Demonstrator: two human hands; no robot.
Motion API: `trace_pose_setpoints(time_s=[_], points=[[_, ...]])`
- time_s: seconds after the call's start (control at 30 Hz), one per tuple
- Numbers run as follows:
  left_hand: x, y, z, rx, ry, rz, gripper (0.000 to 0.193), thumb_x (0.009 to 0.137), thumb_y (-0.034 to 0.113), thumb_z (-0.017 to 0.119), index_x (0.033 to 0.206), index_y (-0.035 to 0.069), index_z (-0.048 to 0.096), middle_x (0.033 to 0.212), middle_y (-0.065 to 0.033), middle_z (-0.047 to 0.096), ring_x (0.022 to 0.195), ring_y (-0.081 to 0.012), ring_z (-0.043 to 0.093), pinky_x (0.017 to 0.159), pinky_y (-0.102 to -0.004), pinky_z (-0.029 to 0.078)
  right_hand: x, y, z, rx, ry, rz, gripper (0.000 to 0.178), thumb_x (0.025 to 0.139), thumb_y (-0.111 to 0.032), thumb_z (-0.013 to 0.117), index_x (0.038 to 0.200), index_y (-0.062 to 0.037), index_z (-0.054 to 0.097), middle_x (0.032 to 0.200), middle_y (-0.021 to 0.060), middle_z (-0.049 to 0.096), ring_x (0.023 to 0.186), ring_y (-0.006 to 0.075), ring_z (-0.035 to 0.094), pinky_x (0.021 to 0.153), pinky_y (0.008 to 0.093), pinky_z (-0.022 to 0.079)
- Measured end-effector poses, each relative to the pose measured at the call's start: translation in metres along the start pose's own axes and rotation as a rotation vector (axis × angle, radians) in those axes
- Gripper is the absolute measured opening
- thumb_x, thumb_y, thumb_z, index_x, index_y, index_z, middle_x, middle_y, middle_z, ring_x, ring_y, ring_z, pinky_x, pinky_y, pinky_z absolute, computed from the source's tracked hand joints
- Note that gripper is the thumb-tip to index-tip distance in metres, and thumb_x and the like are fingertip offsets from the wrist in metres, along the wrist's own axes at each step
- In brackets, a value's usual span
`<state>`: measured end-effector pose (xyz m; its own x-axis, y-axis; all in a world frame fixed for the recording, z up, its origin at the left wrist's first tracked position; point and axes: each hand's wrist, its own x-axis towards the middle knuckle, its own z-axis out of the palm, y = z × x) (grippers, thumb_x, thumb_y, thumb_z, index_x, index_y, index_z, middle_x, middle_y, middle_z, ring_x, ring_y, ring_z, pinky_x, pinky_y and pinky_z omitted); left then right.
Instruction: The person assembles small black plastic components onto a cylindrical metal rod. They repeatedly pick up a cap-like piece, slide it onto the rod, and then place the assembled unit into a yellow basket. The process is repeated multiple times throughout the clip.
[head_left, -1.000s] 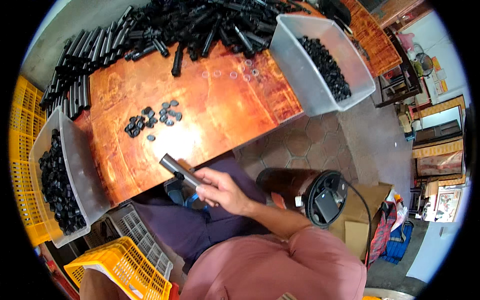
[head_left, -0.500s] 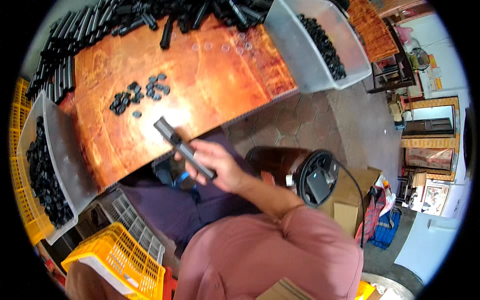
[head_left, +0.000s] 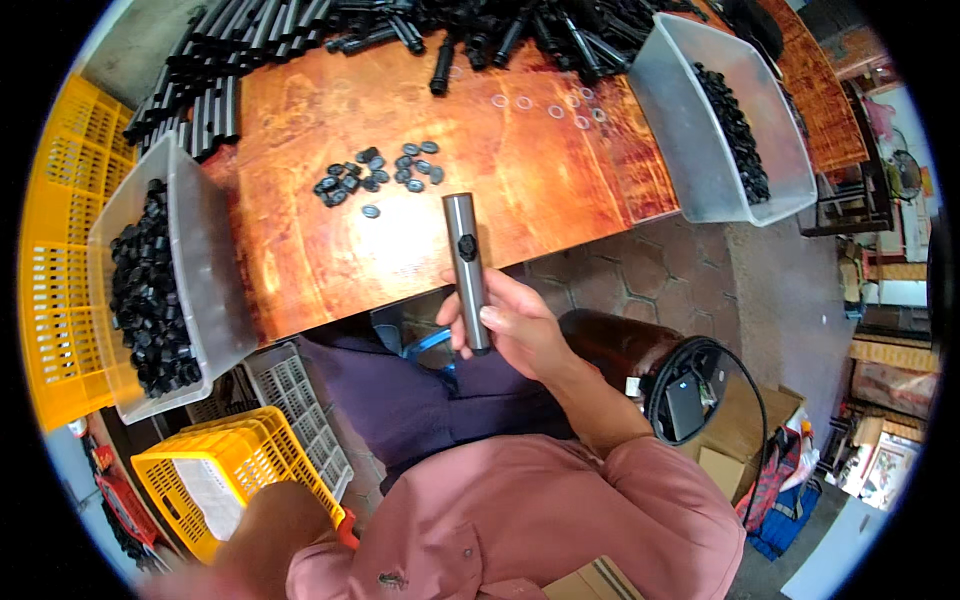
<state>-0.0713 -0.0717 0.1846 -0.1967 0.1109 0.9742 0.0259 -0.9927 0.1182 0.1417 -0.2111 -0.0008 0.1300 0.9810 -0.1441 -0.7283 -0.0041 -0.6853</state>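
Note:
My right hand is closed round the lower part of a dark grey tube, which looks like a flashlight body. The tube stands nearly upright in the view, over the table's front edge, with a black button-like piece on its side. Beyond it, several small black caps lie loose on the wooden table. At the lower left edge my left hand is smeared by motion, with its fingers indistinct; the bent left arm passes beside a yellow basket.
Clear plastic bins of small black parts stand at the left and right table ends. Dark tubes are heaped along the far side, near several clear rings. A brown drum stands right of my legs.
My right hand has turned the tube from a slant to nearly upright, its button side now showing. The view has shifted left, and my left forearm has come further into it.

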Motion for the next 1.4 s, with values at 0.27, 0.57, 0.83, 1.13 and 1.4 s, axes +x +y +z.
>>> trace_pose_setpoints(time_s=[0.27,0.57,0.83,1.13,1.4], points=[[-0.173,0.009,0.028,-0.658,-0.278,-1.774,0.065,0.100,0.045,0.054,0.144,0.000,0.039,0.130,-0.0191,0.058,0.116,-0.0257,0.060,0.098,-0.0403,0.048,-0.004,0.006,0.010,-0.128,-0.012,0.043,0.063,0.093,-0.027,0.066,0.141,0.0034,0.040,0.108,0.0164,0.063,0.087,0.0190,0.064,0.073,0.0307,0.054],[-0.172,0.020,0.022,-0.855,0.072,-2.090,0.047,0.105,0.048,0.036,0.117,0.006,0.054,0.085,-0.0110,0.060,0.087,-0.0280,0.063,0.085,-0.0403,0.051,-0.019,0.038,0.023,-0.363,-0.015,0.123,0.045,0.095,-0.013,0.059,0.135,0.0036,0.045,0.115,0.0092,0.061,0.096,0.0123,0.059,0.083,0.0274,0.049],[-0.152,0.029,0.026,-1.074,0.130,-2.076,0.031,0.100,0.034,0.037,0.083,0.009,0.047,0.069,-0.0061,0.048,0.070,-0.0245,0.052,0.089,-0.0413,0.045,-0.025,0.029,0.045,-0.979,0.170,-0.227,0.031,0.091,-0.012,0.063,0.117,0.0041,0.057,0.095,0.0147,0.067,0.087,0.0172,0.065,0.079,0.0304,0.051],[-0.152,0.030,0.028,-1.156,0.097,-2.018,0.036,0.104,0.039,0.036,0.096,0.007,0.050,0.083,-0.0093,0.054,0.083,-0.0258,0.055,0.089,-0.0391,0.046,-0.020,0.018,0.048,-0.815,0.188,-0.150,0.024,0.093,-0.011,0.061,0.111,0.0040,0.060,0.085,0.0098,0.065,0.076,0.0115,0.060,0.069,0.0267,0.047],[-0.166,0.016,0.030,-0.719,0.083,-1.832,0.038,0.105,0.035,0.048,0.122,0.002,0.052,0.109,-0.0147,0.065,0.107,-0.0261,0.064,0.096,-0.0390,0.051,0.036,-0.020,0.052,-1.025,0.020,-0.280,0.025,0.095,-0.012,0.058,0.114,0.0029,0.064,0.082,0.0059,0.063,0.067,0.0134,0.057,0.060,0.0274,0.047]])
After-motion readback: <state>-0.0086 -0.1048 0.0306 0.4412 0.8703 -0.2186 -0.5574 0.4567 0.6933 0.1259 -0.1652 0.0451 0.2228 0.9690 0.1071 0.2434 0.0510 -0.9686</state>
